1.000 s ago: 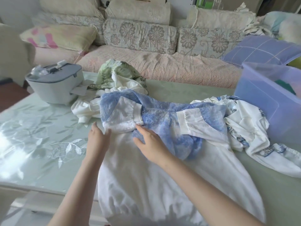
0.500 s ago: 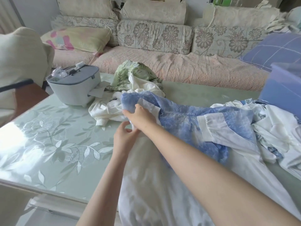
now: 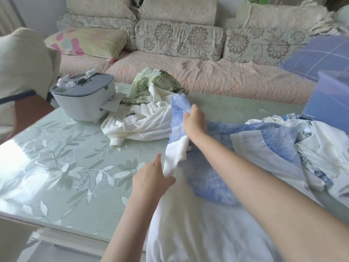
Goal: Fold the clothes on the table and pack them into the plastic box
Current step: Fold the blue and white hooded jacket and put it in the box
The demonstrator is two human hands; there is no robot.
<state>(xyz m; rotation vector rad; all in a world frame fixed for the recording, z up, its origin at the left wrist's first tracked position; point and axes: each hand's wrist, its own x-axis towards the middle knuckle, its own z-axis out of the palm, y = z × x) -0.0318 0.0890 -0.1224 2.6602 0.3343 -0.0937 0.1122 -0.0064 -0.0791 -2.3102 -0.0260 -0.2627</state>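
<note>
Right hand lifted higher, gripping blue sleeve | left hand touching white cuff, grip unclear | sweater label unreadable

The blue-white dress lies spread, one sleeve raised. A white top lies crumpled behind. The box stands right.

There is a single wide-angle view, worn on the person's head. It faces forward and down across the pale green, leaf-patterned glass desk. The camera sits close: both bare forearms enter from the bottom edge, and the left hand and right hand fall near the centre. The beige floral-cushioned sofa fills the far top, and the right edge crops the translucent blue plastic box.
</note>
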